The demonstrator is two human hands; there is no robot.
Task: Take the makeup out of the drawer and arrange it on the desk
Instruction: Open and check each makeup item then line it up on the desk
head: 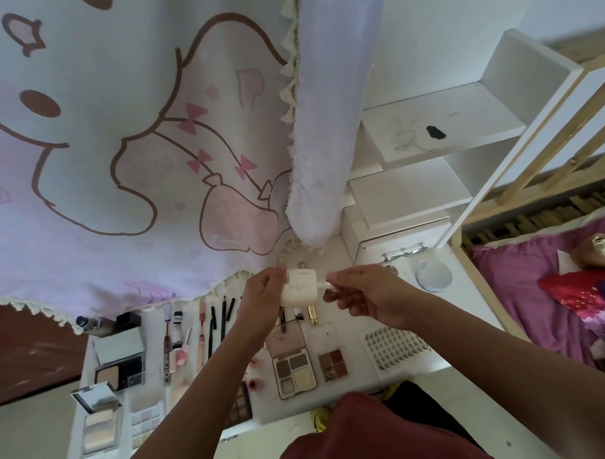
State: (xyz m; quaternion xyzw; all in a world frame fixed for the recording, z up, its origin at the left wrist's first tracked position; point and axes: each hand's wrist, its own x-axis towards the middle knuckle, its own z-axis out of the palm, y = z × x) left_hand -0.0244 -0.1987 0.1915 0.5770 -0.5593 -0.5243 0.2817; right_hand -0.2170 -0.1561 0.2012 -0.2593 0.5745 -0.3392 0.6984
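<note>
Left hand (262, 299): fingers wrapped round a white bottle (300, 288), held above the worktop (354, 392).
Right hand (365, 295): fingers pinching the bottle's small cap end.
Worktop: open palettes (294, 374), pencils (223, 318) and tubes laid in rows.

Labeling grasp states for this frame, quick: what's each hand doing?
Left hand: closed on the white bottle, gripping its body.
Right hand: fingers pinched on the bottle's small end piece; whether that piece is attached cannot be told.
</note>
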